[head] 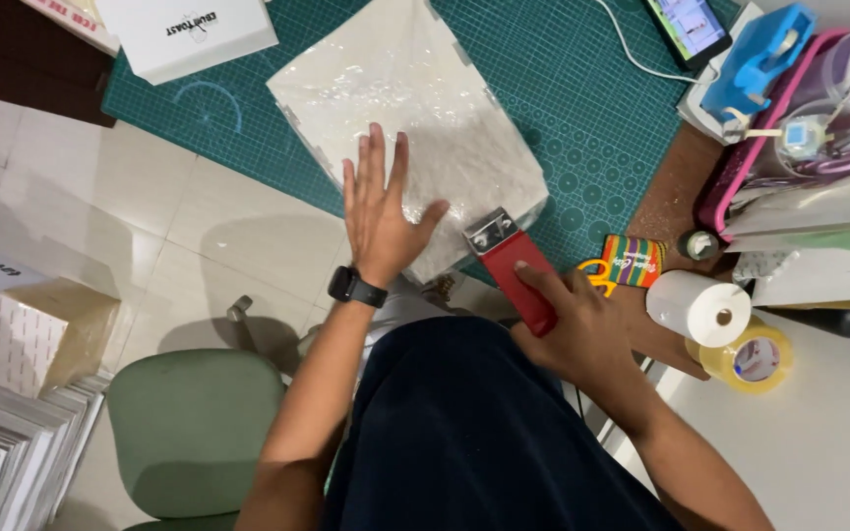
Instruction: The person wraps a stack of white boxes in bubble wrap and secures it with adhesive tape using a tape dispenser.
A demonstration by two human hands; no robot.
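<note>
A flat package wrapped in clear bubble film [415,118] lies on the green cutting mat [582,88], its near corner reaching the mat's near edge. The left hand [381,211], a dark watch [356,288] on its wrist, rests flat on the near part of the package with fingers spread and straight, grasping nothing. The right hand [568,329] is closed around the red handle of a tape dispenser [509,265], whose metal head touches the near right edge of the package; whether tape is running from it is hard to make out, and the fingers hide the handle's near end. Just right of the dispenser lie a yellow-handled pair of scissors [597,275], mostly hidden by the hand, and a small striped card [634,261]. Further right on the tabletop [819,442] stand a white paper roll [698,307] and a roll of yellowish tape [755,359], the two touching. At the far right, a blue tape holder [764,49] and a pink-rimmed clear container [809,138] crowd the mat's edge, their contents indistinct. A phone [691,28] and a white box [184,34] are cut off by the far edge. A green chair [189,423] stands near left, beside stacked white boxes [7,442], partly out of view.
</note>
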